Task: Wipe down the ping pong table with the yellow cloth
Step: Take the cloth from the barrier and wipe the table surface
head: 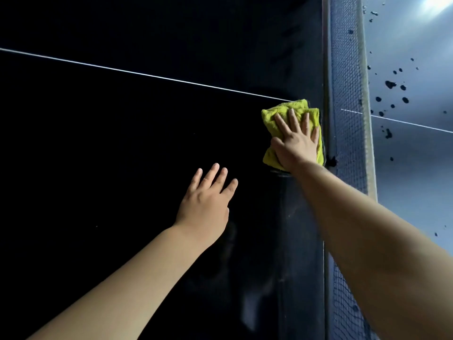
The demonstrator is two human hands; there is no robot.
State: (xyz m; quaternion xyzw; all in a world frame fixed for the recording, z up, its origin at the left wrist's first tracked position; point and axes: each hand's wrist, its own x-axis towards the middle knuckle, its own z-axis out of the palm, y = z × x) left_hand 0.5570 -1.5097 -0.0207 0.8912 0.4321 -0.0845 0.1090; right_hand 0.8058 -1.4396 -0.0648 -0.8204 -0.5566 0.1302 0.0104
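A folded yellow cloth point(274, 116) lies flat on the dark ping pong table point(122, 143), close beside the net point(348, 94) and just below the white centre line point(147, 75). My right hand point(297, 141) presses on the cloth with straight, spread fingers pointing away from me. My left hand point(207, 202) is spread flat with straight fingers over the dark table surface, to the lower left of the cloth, and holds nothing.
The net runs from top to bottom at the right, with a pale band along each edge. Beyond it, the far half of the table point(416, 168) shines under a light and carries several dark droplets point(390, 84).
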